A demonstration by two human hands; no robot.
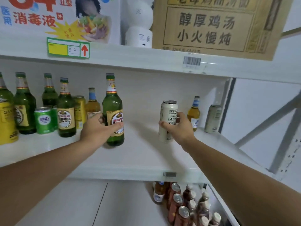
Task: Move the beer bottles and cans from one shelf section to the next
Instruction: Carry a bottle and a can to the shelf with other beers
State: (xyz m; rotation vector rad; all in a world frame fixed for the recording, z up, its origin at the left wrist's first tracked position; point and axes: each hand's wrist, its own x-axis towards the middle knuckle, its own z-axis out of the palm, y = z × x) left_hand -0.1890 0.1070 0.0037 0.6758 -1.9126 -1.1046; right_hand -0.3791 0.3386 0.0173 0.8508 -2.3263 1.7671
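While both arms are reaching over the white shelf [143, 154], each hand is holding a drink. The left hand [99, 126] is wrapping around the lower part of a tall green bottle [113, 110], with the thumb lying across its label. That bottle is standing upright near the middle of the shelf. The right hand [177, 126] is gripping a white can [167, 118] from the right side, fingers curling around its front. The can is upright, well apart from the bottle, with bare shelf lying between them.

To the left, a crowd of drinks is standing close together: more green bottles [24, 103], a small green can [44, 120], a big yellow can [7, 123] and an amber bottle [92, 103] just behind the left hand. To the right, another amber bottle [193, 113] is standing just beside the right hand, and a grey can [213, 119] is sitting near the shelf's end.

Above, a brown box [211, 25] and a round white gadget [140, 23] are resting on the upper shelf. Below, dark bottles [184, 204] are packing the lower right corner.
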